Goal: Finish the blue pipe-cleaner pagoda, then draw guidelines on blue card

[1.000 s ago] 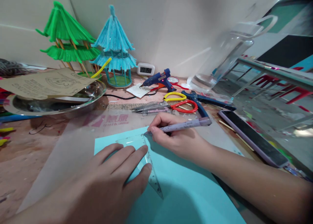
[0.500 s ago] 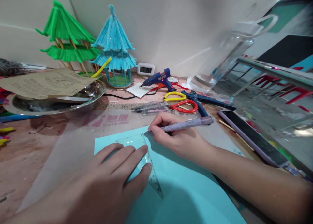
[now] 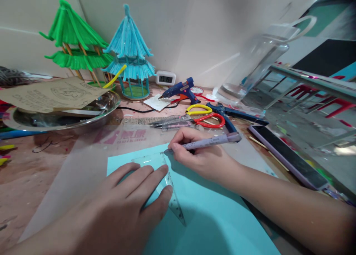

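A clear plastic set square (image 3: 174,195) lies on a sheet of light blue paper (image 3: 200,218). My left hand (image 3: 139,192) rests flat across it, fingers stretched out and pressing it to the paper. My right hand (image 3: 203,158) pinches a pale purple pen (image 3: 208,141). The pen's tip touches the paper at the set square's upper corner. Under the blue paper is a translucent sheet (image 3: 75,173) with pink lettering. Part of the set square is hidden beneath my left fingers.
Behind the paper lie red-handled scissors (image 3: 213,121), yellow-handled pliers (image 3: 198,108) and a blue glue gun (image 3: 180,89). A metal bowl (image 3: 111,110) is at left, a phone (image 3: 289,156) at right. A green model pavilion (image 3: 75,32), a blue one (image 3: 128,40) and a water jug (image 3: 250,66) stand behind.
The upper end of the pen has shifted very slightly while its tip stays at the set square's corner. My left hand, the set square and the paper have not moved.
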The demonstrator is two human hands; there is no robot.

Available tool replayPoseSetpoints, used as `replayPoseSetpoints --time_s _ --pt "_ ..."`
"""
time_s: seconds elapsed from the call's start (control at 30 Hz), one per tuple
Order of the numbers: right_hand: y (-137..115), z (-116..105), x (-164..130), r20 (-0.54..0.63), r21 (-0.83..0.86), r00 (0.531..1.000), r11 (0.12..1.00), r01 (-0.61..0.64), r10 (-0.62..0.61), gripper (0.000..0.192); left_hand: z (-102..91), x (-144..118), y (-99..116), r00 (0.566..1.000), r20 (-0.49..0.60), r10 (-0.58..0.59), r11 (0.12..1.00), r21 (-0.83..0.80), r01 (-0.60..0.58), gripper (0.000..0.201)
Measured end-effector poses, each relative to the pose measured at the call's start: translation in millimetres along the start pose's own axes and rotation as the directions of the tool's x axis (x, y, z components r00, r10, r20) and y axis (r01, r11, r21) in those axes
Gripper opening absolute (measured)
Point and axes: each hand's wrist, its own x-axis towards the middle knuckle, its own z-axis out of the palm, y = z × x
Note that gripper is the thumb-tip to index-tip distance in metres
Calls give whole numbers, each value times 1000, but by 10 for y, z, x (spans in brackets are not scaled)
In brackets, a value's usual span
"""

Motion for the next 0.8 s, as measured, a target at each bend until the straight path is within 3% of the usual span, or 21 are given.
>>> replayPoseSetpoints --time_s 0.8 --pt "-16 -30 -40 53 -47 998 998 -35 38 7 -1 17 11 1000 11 -17 1000 -4 17 35"
